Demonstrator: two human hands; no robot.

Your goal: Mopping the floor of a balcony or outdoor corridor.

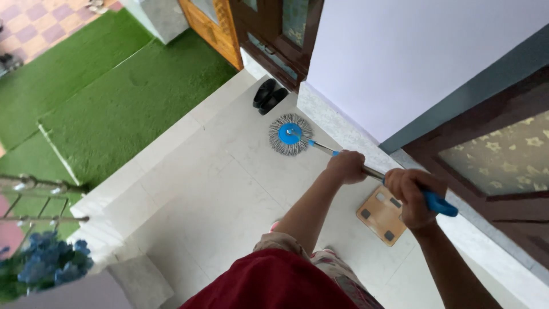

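Note:
I hold a spin mop with a metal pole [321, 147] and a blue grip end [440, 203]. Its round head [290, 134], blue in the middle with grey strands around, rests on the pale tiled floor [217, 194] close to the wall. My left hand [346, 166] is closed around the pole lower down. My right hand [413, 195] is closed around the upper part, just below the blue grip. Both arms reach forward from my red and patterned clothing.
A pair of black shoes [269, 95] lies beyond the mop head by a wooden door [277, 34]. A wooden bathroom scale [382, 216] lies on the floor under my hands. Green artificial turf [114, 97] covers the lower level at left. Blue flowers [51, 266] and a railing stand at lower left.

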